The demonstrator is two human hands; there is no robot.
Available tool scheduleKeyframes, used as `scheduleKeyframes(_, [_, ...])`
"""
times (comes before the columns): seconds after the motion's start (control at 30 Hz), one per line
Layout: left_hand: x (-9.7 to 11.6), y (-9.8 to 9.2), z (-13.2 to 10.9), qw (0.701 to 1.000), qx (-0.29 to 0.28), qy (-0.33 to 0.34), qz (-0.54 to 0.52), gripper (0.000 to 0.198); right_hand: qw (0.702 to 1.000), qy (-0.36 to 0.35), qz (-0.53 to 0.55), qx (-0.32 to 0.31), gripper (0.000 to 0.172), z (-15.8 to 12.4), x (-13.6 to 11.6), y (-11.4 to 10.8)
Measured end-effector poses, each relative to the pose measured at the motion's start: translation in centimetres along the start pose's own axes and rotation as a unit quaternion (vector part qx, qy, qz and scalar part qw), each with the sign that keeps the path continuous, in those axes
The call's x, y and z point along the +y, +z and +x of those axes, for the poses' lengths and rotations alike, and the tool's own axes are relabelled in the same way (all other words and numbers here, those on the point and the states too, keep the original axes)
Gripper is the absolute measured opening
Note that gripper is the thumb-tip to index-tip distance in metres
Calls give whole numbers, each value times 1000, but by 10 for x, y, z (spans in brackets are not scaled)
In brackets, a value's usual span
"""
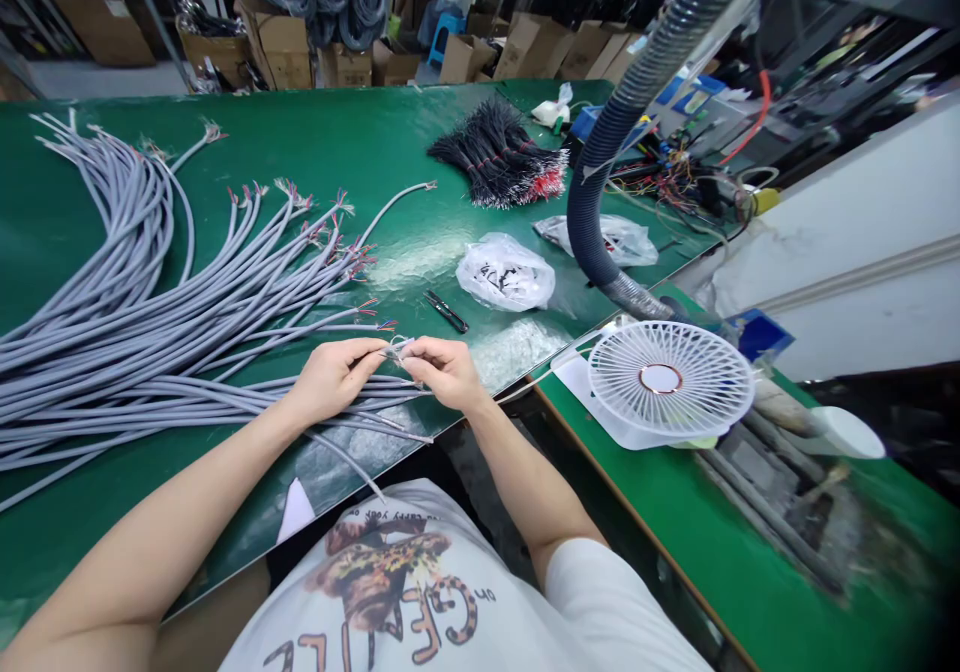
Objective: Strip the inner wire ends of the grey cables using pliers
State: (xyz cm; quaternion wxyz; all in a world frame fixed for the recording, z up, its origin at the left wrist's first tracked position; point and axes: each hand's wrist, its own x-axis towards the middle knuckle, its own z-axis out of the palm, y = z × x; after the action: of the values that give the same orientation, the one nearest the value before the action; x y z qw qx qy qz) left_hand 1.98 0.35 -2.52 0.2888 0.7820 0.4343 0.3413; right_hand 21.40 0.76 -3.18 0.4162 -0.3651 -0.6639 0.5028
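Note:
Both hands meet over the table's front edge at the frayed end of a grey cable [395, 351]. My left hand [336, 377] pinches this end between thumb and fingers. From the other side, my right hand [444, 367] is closed on the thin strands at the same end. Many grey cables [225, 317] lie in a thick bundle to the left, their ends stripped to red, blue and bare wires. Just beyond my right hand are black thread snips [445, 312]. A clear plastic bag [506, 272] of small dark and white parts sits behind them.
Bundled black wires [499, 152] with red and silver ends lie farther back. A ribbed black hose [600, 182] curves down on the right. A white fan [670, 384] stands on the side table [645, 512]. Cardboard boxes [285, 47] line the floor behind.

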Motion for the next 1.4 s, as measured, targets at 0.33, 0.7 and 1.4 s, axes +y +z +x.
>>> scheduleKeyframes(0.33, [3, 2, -5, 996, 56, 37, 61, 16, 998, 18, 63, 10, 23, 4, 2, -8])
scheduleKeyframes(0.7, [-4, 4, -4, 992, 32, 96, 70, 32, 994, 38, 95, 26, 23, 6, 10, -6])
scheduleKeyframes(1.4, [2, -5, 3, 995, 80, -61, -9, 54, 989, 2, -53, 141, 27, -1, -35, 8])
